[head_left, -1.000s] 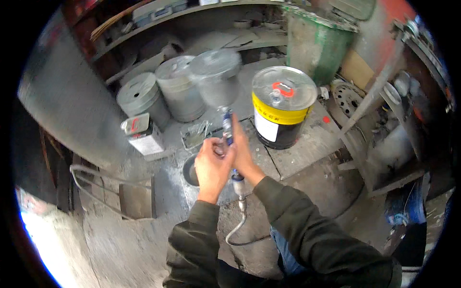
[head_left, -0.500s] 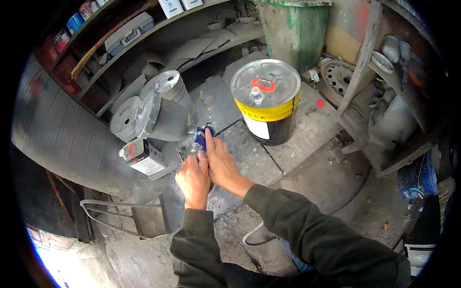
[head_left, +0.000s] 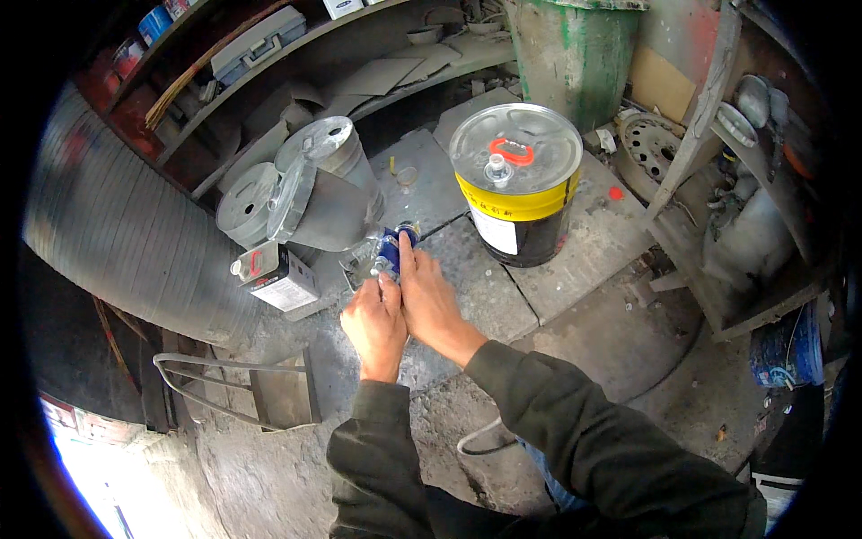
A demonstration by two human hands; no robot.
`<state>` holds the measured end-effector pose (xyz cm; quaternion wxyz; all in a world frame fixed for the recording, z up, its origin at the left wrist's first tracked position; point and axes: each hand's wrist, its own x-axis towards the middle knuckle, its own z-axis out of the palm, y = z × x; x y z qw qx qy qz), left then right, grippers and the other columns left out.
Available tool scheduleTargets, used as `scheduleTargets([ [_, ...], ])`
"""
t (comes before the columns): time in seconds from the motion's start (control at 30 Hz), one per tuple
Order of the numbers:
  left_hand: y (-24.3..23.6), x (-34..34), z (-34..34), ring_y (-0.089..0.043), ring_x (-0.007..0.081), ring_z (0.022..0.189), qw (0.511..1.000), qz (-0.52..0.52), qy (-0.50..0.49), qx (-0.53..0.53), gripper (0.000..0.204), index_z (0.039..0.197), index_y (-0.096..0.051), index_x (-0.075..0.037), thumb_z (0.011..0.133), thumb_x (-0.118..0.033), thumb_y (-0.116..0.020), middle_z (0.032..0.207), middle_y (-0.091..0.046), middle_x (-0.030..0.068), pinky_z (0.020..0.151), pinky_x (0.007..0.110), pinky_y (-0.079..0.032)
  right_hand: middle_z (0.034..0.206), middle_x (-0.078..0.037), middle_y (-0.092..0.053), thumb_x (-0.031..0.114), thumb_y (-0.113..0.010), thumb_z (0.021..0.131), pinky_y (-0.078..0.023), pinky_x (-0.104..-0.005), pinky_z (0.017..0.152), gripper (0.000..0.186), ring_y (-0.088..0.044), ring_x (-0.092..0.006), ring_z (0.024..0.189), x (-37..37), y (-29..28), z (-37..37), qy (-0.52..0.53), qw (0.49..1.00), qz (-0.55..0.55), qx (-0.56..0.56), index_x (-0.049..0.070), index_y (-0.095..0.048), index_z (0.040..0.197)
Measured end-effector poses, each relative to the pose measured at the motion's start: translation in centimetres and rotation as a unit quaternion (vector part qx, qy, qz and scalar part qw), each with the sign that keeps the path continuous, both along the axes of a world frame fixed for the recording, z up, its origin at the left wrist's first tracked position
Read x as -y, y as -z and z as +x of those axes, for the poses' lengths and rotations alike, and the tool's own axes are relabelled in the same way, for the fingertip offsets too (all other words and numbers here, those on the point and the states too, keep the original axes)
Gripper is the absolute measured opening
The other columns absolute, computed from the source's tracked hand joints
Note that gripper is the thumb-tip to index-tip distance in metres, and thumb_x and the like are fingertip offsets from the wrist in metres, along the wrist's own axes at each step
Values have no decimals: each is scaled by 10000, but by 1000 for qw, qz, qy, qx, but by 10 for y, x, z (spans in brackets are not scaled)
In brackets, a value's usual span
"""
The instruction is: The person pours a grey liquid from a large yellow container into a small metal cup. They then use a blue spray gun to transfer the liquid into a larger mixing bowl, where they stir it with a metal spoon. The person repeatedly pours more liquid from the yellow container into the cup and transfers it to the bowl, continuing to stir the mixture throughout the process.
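Mid-frame, left hand [head_left: 374,325] and right hand [head_left: 431,304] clasp a blue spray gun [head_left: 387,253], its grey cup [head_left: 334,212] tilted toward frame left.

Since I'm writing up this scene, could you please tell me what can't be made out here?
Head view throughout:
Blue spray gun: lower part hidden by left hand and right hand.
Grey cup: contents hidden by its wall and lid.
Green bin: opening cut off by upper edge.
Hose: upper run hidden behind right sleeve.
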<state>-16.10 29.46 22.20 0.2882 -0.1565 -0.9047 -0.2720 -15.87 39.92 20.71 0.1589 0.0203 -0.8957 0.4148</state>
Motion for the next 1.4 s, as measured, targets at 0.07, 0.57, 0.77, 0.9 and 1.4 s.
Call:
scheduleTargets([
  [0.07,-7,-5,6,-566,369,574,999,20,0,30,224,753,-531,-33,914,-167,-612,658,-572,164,514,440,-439,1294,-243,-459,214,-566,914,-485,-495,879,764,-488,-427,1129,-5,3,1,-1,1000,2,5,-66,-159,1497],
  [0.57,-13,-9,11,-577,339,530,999,51,-16,-1,236,740,-551,-42,881,-199,-656,606,-569,143,491,419,-442,1288,-259,-469,186,-591,894,-511,-494,857,776,-489,-446,1140,-7,-1,2,-6,1000,16,-10,-79,-171,1490],
  [0.77,-17,-18,11,-594,329,550,998,21,-19,-53,264,698,-549,-44,880,-205,-654,623,-586,135,491,421,-445,1271,-246,-482,175,-592,890,-517,-490,849,754,-507,-439,1118,-8,-3,2,5,1000,7,-1,-64,-199,1488],
  [0.9,4,1,2,-583,327,555,998,-13,-65,-14,234,758,-552,-35,894,-203,-641,638,-579,136,492,420,-434,1274,-236,-487,176,-592,889,-520,-482,847,746,-516,-431,1109,-1,-10,3,-5,1000,14,14,-61,-213,1487],
  [1.4,-8,-9,6,-539,315,489,992,95,-71,46,384,658,-558,-8,964,-240,-564,607,-581,160,511,424,-418,1194,-226,-515,86,-681,794,-551,-466,763,841,-542,-405,1084,-1,-1,1,-4,998,16,-59,55,-248,1514],
])
